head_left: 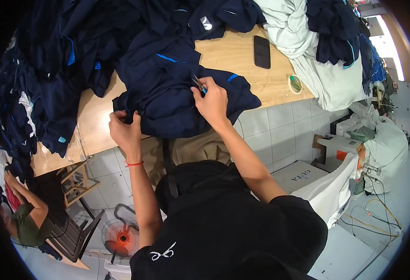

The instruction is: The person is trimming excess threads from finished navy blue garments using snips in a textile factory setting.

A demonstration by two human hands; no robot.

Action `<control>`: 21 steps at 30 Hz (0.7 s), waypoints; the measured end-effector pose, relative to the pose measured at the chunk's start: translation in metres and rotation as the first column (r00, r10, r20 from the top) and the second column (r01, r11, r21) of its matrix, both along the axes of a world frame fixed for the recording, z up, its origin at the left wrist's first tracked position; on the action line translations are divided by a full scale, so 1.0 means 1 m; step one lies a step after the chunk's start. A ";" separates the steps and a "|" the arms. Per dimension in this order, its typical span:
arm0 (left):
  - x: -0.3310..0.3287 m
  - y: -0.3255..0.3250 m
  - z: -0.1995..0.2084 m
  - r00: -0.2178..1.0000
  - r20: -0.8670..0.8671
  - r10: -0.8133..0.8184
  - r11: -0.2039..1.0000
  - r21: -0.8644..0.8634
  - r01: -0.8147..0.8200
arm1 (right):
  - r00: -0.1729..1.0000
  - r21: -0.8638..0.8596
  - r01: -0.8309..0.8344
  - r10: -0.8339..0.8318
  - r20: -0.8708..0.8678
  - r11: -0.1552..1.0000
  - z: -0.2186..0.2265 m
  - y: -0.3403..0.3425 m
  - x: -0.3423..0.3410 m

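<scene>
Two bare hands work on a dark navy garment that lies bunched at the front edge of a wooden desk, in the middle of the frame. The left hand is clenched on the garment's lower left edge, its fingers curled into a fold of cloth right at the desk's rim; a thin red band circles that wrist. The right hand sits on top of the garment, right of centre, with its fingers closed on a small thread snipper whose tip points up and left into the fabric. Light blue piping runs across the cloth just above the hands.

More dark navy clothes are heaped in a big pile across the upper left of the frame and spill over the desk's left end. A black phone lies flat on bare wood in the upper middle, well apart from the hands, and a small round roll of tape sits near the desk's right edge. Pale mint cloth is piled at the upper right. At the lower left, another person sits low beside a red floor fan on the tiled floor.
</scene>
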State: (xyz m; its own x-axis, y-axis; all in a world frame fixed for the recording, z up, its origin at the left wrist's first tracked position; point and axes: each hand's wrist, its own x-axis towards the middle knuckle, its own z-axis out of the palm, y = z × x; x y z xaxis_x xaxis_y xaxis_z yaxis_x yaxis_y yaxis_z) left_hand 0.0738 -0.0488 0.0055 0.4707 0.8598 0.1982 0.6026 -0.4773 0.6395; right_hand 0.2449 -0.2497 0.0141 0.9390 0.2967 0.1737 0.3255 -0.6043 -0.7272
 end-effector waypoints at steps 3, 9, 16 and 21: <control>0.013 0.006 -0.005 0.995 0.040 -0.089 0.992 -0.089 0.092 | 0.994 0.054 -0.036 0.041 -0.101 0.998 -0.010 0.003 0.005; -0.018 0.031 -0.015 0.952 0.275 0.135 0.653 -0.747 0.123 | 0.413 0.679 0.439 0.539 -0.734 0.589 0.008 -0.022 0.012; -0.081 0.046 0.021 0.397 0.481 0.782 -0.042 -0.595 0.803 | 0.319 0.773 0.518 0.756 -0.572 0.366 0.057 -0.073 0.018; -0.097 0.052 0.063 0.361 0.487 0.795 0.102 -0.695 0.712 | 0.536 0.772 0.433 0.555 -0.636 0.466 0.109 -0.068 0.014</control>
